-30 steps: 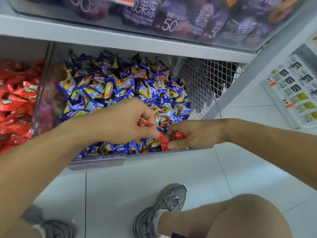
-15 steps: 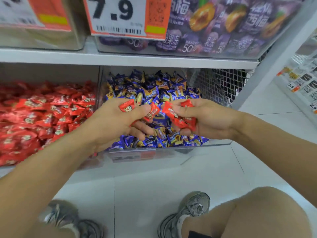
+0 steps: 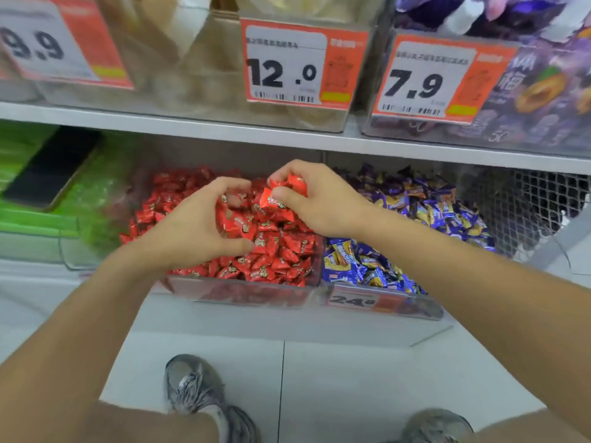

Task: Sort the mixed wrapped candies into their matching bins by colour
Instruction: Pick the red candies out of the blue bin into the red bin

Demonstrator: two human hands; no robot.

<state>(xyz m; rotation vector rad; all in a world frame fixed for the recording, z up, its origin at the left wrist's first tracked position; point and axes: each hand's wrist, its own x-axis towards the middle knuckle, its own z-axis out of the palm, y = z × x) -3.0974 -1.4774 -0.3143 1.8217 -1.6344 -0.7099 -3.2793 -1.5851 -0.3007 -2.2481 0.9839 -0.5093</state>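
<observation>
Both hands hover over the red candy bin (image 3: 243, 294), which is full of red wrapped candies (image 3: 281, 251). My right hand (image 3: 323, 203) grips a small bunch of red candies (image 3: 281, 195) above the back of the pile. My left hand (image 3: 192, 228) is beside it, with fingers and thumb spread in a wide curve over the pile. I see nothing clearly held in it, only a blurred red candy just under its fingers. The blue candy bin (image 3: 383, 302), holding blue-and-yellow wrapped candies (image 3: 431, 212), adjoins the red bin on the right.
A white shelf board (image 3: 287, 135) with price-tagged bins hangs close above both hands. A green bin (image 3: 32, 219) on the left has a dark flat object (image 3: 54, 167) on it. Wire mesh (image 3: 537, 206) closes off the right. My shoes (image 3: 198, 388) stand on the white floor tiles.
Both hands carried red candies left, from above the blue bin to above the red bin. The left hand has spread apart, and the red candies it held are no longer in its grasp.
</observation>
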